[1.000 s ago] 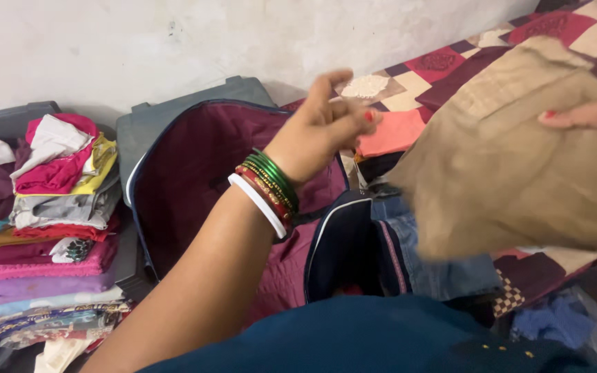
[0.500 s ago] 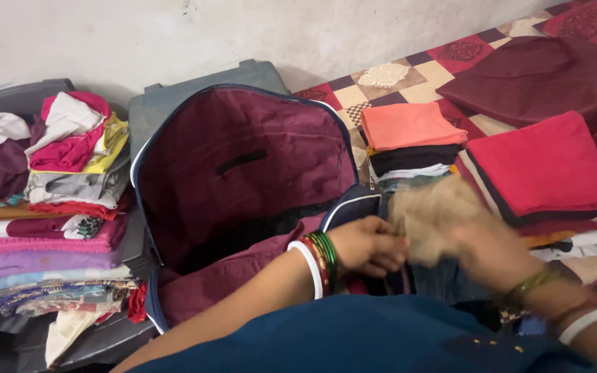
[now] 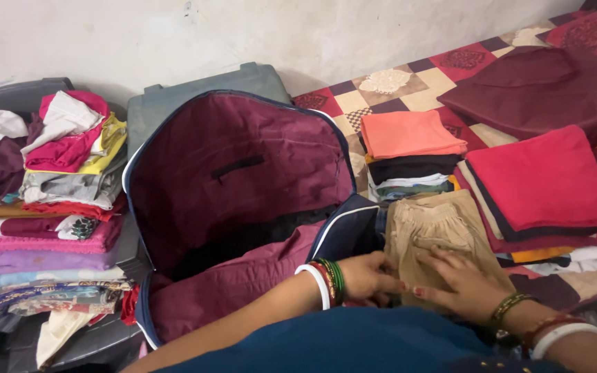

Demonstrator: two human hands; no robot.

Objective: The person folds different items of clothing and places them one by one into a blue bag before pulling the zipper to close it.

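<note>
The folded tan trousers (image 3: 437, 231) lay at the near edge of the bed (image 3: 409, 79), just right of the open suitcase (image 3: 243, 193) and just in front of a small stack of folded clothes (image 3: 409, 155). The bed carried a patchwork cover of maroon, red and cream squares and ran up to a rough whitish wall (image 3: 243, 34).

One suitcase stood open, its maroon lining showing and its lid leaning back against a grey plastic chair (image 3: 205, 86). A second grey chair at the left held a tall pile of folded clothes (image 3: 50, 207) in many colours. On the bed were three heaps: the small stack topped by an orange piece, a wider stack topped by a red cloth (image 3: 544, 179), and a dark maroon cloth (image 3: 540, 86) further back.

Both hands lay low, wrists ringed with bangles. The left hand (image 3: 371, 276) rested at the near left corner of the trousers, fingers curled together on the fabric's edge. The right hand (image 3: 468, 283) pressed palm-down on the trousers, fingers spread flat and apart.
</note>
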